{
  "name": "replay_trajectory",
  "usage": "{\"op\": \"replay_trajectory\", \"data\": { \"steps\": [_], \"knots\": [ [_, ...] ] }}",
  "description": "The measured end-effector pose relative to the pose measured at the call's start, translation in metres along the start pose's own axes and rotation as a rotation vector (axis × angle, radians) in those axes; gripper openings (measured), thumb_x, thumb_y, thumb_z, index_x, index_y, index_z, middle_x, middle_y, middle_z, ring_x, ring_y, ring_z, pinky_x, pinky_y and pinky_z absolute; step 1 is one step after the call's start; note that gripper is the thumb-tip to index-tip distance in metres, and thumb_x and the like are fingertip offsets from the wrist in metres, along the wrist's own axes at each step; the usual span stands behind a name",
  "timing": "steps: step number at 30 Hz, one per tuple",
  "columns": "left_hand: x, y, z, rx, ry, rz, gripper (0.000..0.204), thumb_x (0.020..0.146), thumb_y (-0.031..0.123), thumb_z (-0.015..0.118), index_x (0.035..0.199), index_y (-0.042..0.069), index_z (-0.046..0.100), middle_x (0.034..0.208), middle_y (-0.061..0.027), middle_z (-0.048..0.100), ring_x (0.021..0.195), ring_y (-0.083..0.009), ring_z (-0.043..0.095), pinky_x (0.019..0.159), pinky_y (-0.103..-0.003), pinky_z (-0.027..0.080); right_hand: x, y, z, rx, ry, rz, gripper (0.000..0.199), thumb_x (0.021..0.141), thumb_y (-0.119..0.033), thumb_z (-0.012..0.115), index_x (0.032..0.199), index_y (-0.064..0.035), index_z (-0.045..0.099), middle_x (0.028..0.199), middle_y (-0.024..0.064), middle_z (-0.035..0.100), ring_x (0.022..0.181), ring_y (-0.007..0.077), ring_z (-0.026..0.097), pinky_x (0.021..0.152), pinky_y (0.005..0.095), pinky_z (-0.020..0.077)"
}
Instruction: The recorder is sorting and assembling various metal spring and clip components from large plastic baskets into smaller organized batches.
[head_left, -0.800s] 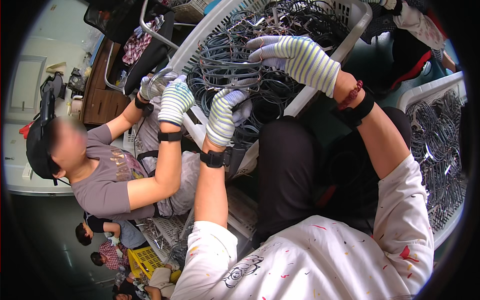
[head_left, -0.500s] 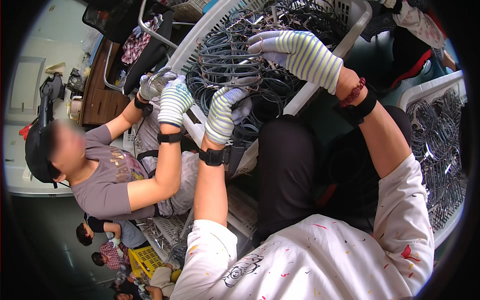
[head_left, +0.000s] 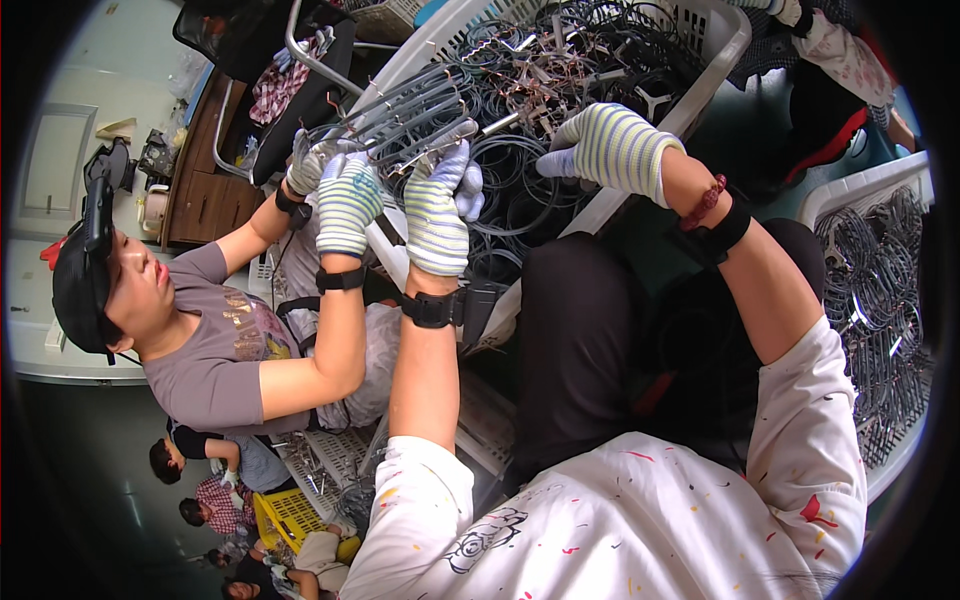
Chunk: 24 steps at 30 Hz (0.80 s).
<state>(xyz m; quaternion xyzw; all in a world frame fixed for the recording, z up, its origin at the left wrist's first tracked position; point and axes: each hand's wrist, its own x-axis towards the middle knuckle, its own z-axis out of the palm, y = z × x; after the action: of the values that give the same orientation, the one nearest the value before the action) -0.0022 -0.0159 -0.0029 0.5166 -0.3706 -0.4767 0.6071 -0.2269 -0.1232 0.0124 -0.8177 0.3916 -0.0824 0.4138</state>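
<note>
My left hand [head_left: 438, 210], in a striped knit glove, is closed on a bundle of grey cables [head_left: 400, 112] with bare copper ends. The bundle slants over the left wall of a white plastic basket [head_left: 728, 50]. My right hand [head_left: 618, 152], gloved alike, hovers over the basket's right part with its fingers bent and drawn together. Whatever lies between them, if anything, is hidden. Below it are coiled dark cables [head_left: 515, 195]. Farther back in the basket are cables with copper ends and small metal parts [head_left: 545, 80].
At the left sits a co-worker [head_left: 210, 350], whose gloved hands [head_left: 345, 200] are close to my left hand and the bundle. A second white basket [head_left: 868, 180] of cables stands at the right. Farther off are a yellow crate [head_left: 290, 515], other people and a brown cabinet [head_left: 195, 205].
The cable bundle has swung up and left with my left hand, away from above the basket. My right hand has come away from the bundle and moved down, its fingers more bent.
</note>
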Motion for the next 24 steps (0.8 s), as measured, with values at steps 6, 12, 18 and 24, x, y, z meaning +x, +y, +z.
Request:
{"op": "replay_trajectory", "data": {
  "steps": [6,12,18,24],
  "knots": [
    [0.001,-0.001,0.012,0.146,0.110,0.050,0.021,0.102,0.020,0.064,0.119,0.009,0.070,0.073,-0.0032,0.067,0.052,-0.0062,0.054,0.048,-0.021,0.044,0.008,0.002,0.015,-0.264,0.270,-0.049,0.034,0.088,-0.038,0.076,0.101,-0.0077,0.079,0.072,0.0129,0.072,0.068,0.0282,0.071,0.070,0.0388,0.0561],
    [0.005,0.000,0.010,0.233,0.164,0.121,0.022,0.101,0.018,0.067,0.119,0.007,0.071,0.078,-0.0070,0.071,0.052,-0.0066,0.056,0.049,-0.022,0.045,0.006,-0.004,0.008,-0.037,0.163,0.023,0.029,0.085,-0.030,0.079,0.098,-0.0046,0.078,0.076,0.0097,0.074,0.066,0.0226,0.071,0.068,0.0345,0.0568],
    [0.007,-0.007,0.005,0.183,0.262,0.108,0.019,0.099,0.016,0.069,0.113,0.004,0.070,0.083,-0.0109,0.074,0.055,-0.0081,0.061,0.051,-0.022,0.051,0.010,-0.002,0.002,0.295,0.043,0.126,0.031,0.086,-0.030,0.083,0.096,-0.0009,0.077,0.074,0.0061,0.074,0.061,0.0127,0.069,0.061,0.0284,0.0560],
    [0.008,-0.006,-0.003,0.234,0.257,0.100,0.016,0.098,0.012,0.068,0.112,0.003,0.069,0.085,-0.0127,0.075,0.056,-0.0092,0.064,0.049,-0.023,0.051,0.016,0.004,0.001,0.439,0.108,0.084,0.032,0.087,-0.032,0.082,0.097,-0.0014,0.078,0.073,0.0071,0.073,0.059,0.0129,0.067,0.058,0.0277,0.0539]
  ]
}}
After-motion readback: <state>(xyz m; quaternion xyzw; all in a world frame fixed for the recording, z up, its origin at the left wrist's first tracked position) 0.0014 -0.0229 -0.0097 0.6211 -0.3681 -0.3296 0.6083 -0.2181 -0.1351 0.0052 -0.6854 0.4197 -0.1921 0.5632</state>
